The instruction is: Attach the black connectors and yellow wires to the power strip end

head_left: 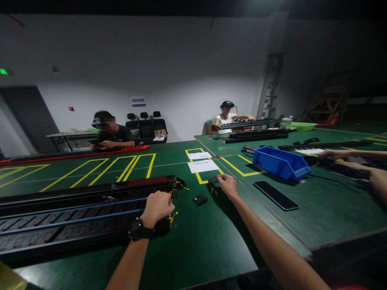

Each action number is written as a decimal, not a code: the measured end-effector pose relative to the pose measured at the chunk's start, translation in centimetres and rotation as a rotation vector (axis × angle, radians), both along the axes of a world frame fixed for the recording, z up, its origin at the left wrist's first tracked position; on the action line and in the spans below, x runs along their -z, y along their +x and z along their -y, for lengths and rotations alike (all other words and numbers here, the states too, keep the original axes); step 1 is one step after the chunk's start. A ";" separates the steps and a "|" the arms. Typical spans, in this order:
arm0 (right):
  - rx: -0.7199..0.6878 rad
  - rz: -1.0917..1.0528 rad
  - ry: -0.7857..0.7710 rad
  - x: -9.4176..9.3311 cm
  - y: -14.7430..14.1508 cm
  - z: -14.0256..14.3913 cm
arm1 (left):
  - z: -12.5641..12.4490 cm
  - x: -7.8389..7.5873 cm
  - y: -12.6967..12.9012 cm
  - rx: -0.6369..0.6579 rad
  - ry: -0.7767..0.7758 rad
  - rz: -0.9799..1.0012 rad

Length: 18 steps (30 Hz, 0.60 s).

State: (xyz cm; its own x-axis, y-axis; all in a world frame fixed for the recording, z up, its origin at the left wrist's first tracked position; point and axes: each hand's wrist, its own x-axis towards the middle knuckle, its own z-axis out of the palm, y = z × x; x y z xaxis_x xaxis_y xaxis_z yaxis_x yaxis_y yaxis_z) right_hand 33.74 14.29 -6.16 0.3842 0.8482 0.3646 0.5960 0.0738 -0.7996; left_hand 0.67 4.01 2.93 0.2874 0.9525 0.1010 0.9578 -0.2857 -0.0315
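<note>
Rails (99, 215) lie flat on table (211, 245), likely for stability; left hand (157, 207) curled over one end, hold unclear; right hand (227, 185) pinches black part (213, 180).

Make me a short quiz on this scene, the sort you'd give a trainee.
1. True or false: a watch is on the person's left wrist.
2. What small thing lies on the table between the person's left hand and right hand, touched by neither?
3. Which colour is the open bin just beyond the phone? A: red; B: blue; C: white.

Key:
1. True.
2. A small black block.
3. B.
</note>
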 end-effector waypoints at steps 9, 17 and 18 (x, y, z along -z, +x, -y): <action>0.092 0.085 -0.175 -0.1 0.4 0.1 | 0.0 -0.5 0.4 -0.112 0.010 0.046; 0.106 0.325 -0.479 -2.0 -0.2 1.9 | -0.2 -1.0 0.0 -0.138 0.066 0.068; 0.109 0.365 -0.513 -2.2 -0.4 2.1 | -0.3 -0.9 0.0 -0.134 0.083 0.079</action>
